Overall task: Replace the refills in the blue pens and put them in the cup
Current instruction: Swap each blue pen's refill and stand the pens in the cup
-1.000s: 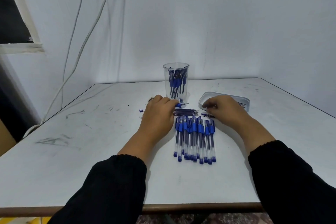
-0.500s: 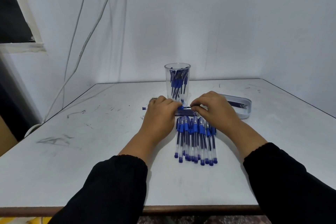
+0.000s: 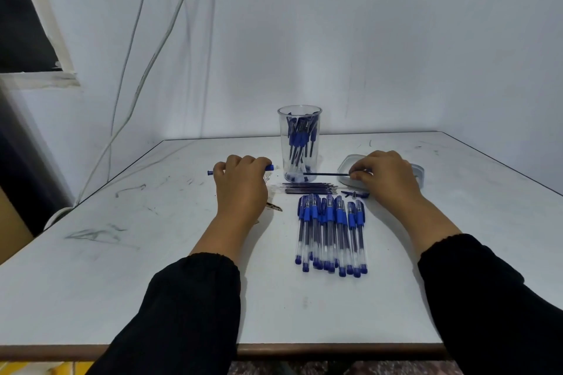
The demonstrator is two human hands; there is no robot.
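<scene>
Left hand: we see the left hand (image 3: 240, 189) curled round a blue-tipped clear plastic pen barrel (image 3: 269, 167), which lies crosswise under the fingers, its blue ends showing on either side of the hand.
Right hand: the right hand (image 3: 387, 179) pinches one end of a thin dark pen refill (image 3: 326, 174) between thumb and fingertips; the refill points level toward the cup, and we cannot tell whether its far tip touches it.
Cup: a tall clear plastic cup (image 3: 299, 119) stands upright at the middle back of the table, between the two hands, with several blue pens upright inside.
Loose refills: a small bundle of thin dark refills (image 3: 304, 188) lies flat just in front of the cup, side by side and crosswise.
Waiting pens: a row of clear pens with blue grips and caps (image 3: 332, 234) lies packed together in front of the refills, running front to back.
Pen cap: a loose blue pen cap (image 3: 355, 193) lies just beside the right hand, near the row's far end.
Tray: a shallow grey plastic tray (image 3: 347, 166) sits partly under the right hand; we cannot see its contents.
Table: a white scuffed tabletop (image 3: 152, 268) bears everything.
Sleeves: both forearms wear black sleeves (image 3: 189, 307).
</scene>
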